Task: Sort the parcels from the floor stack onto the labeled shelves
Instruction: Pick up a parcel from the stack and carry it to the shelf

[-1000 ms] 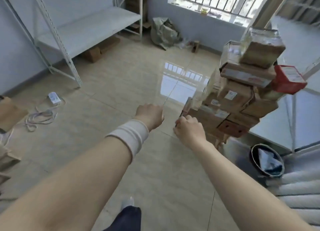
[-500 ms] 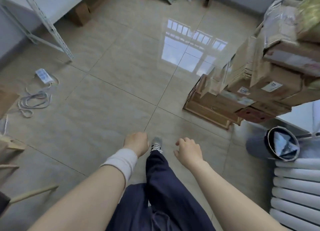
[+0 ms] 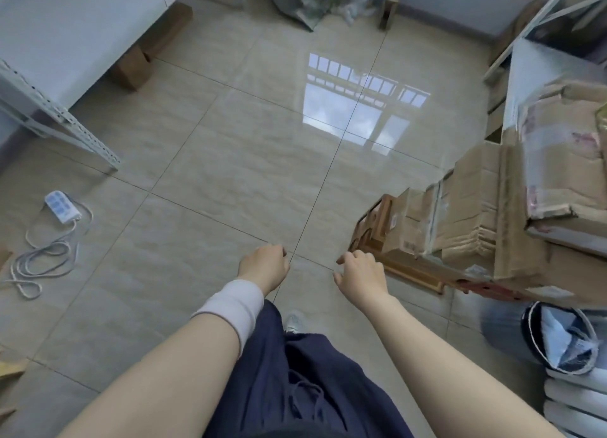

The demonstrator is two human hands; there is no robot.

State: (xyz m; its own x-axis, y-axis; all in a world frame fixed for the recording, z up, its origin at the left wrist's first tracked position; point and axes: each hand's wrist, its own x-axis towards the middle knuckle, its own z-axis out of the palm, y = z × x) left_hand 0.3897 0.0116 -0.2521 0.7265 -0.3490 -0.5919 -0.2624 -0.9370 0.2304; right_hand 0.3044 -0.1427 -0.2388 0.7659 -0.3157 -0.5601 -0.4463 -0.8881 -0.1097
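Looking down, we see both our bare forearms stretched out over a shiny beige tiled floor [image 3: 213, 161]. Our left hand [image 3: 264, 267], with a pale wristband [image 3: 231, 306] just behind it, is curled into a loose fist and holds nothing. Our right hand [image 3: 359, 271] sits near it, at about 3 o'clock from the left, fingers half curled and empty, not touching anything. The two hands are apart, with a tile seam running between them.

At 3 o'clock from the right hand, close to its fingertips, lies the stack of parcels [image 3: 476, 221]: brown cardboard boxes piled unevenly, some wrapped in clear tape, resting on the floor. The pile climbs toward the right edge of the view.

At 10 o'clock stands a white metal shelf [image 3: 59, 40] with cardboard boxes [image 3: 151, 47] tucked beneath it. A second shelf [image 3: 551, 63] shows at 2 o'clock behind the pile; we cannot read any labels.

At 9 o'clock, a white power strip [image 3: 62, 206] lies with its cord [image 3: 46, 257] looped on the tiles. At 4 o'clock sits a round bin [image 3: 558, 336] with a liner. Dark blue trousers [image 3: 295, 382] and the tip of one shoe [image 3: 295, 321] show at 6 o'clock.
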